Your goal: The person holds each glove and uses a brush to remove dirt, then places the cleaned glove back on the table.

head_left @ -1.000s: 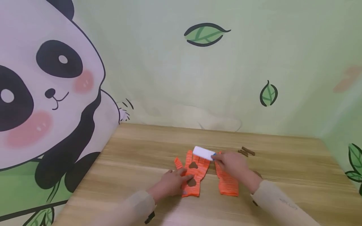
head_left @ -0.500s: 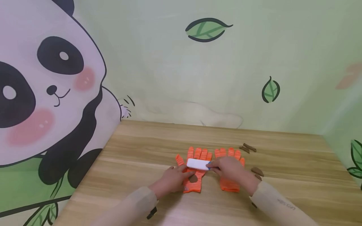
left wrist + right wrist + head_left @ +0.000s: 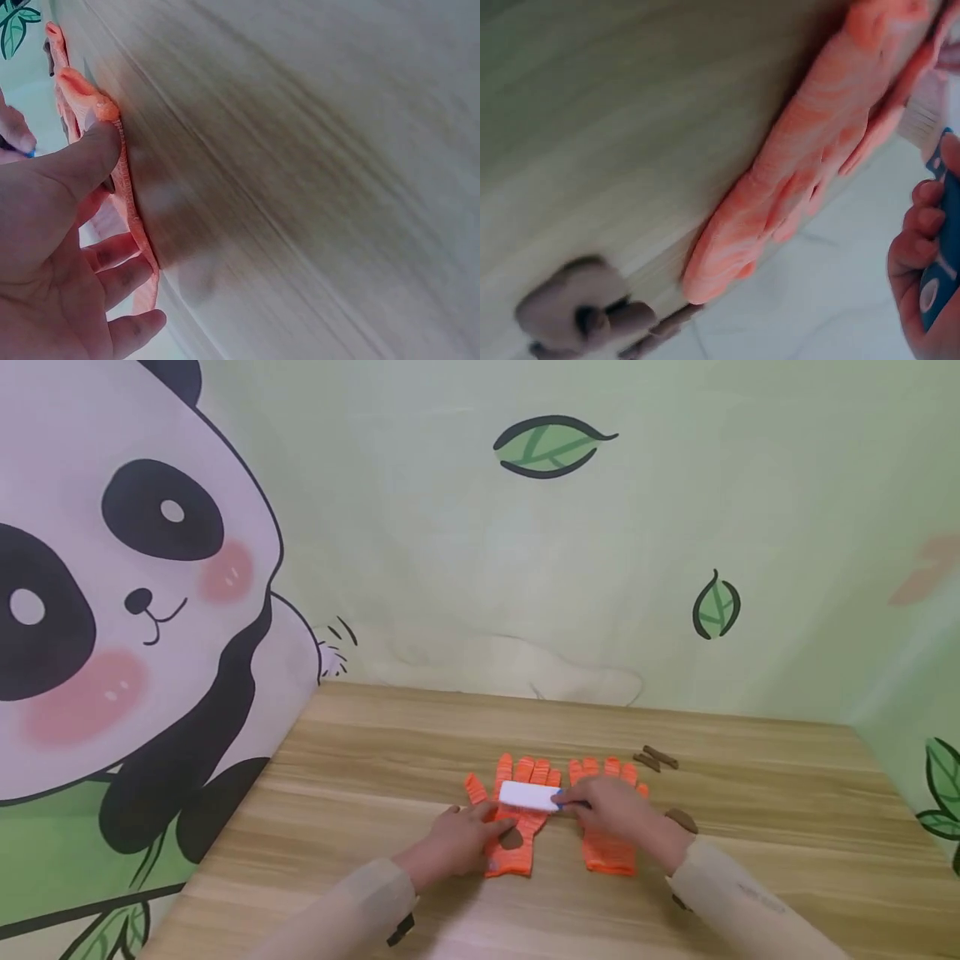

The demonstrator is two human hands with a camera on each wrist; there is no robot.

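An orange knitted glove (image 3: 517, 860) lies flat on the table, a brown patch (image 3: 512, 837) on its palm. My left hand (image 3: 459, 841) rests on this glove's thumb side, fingers spread and pressing it down. My right hand (image 3: 611, 806) grips the blue handle (image 3: 946, 232) of a brush. The brush's white head (image 3: 528, 796) lies across the glove just below its fingers; in the right wrist view its pale bristles (image 3: 919, 126) point toward the glove. A second orange glove (image 3: 609, 853) lies to the right, partly hidden under my right hand and wrist.
Two thin brown sticks (image 3: 656, 758) lie behind the right glove on the wooden table (image 3: 390, 727). Brown lumps (image 3: 681, 820) sit beside my right forearm, blurred in the right wrist view. A wall with a painted panda (image 3: 172, 610) stands behind.
My right hand has brought the brush from the left glove's fingers down onto its upper palm, covering a brown patch seen there earlier. My left hand stays on the glove.
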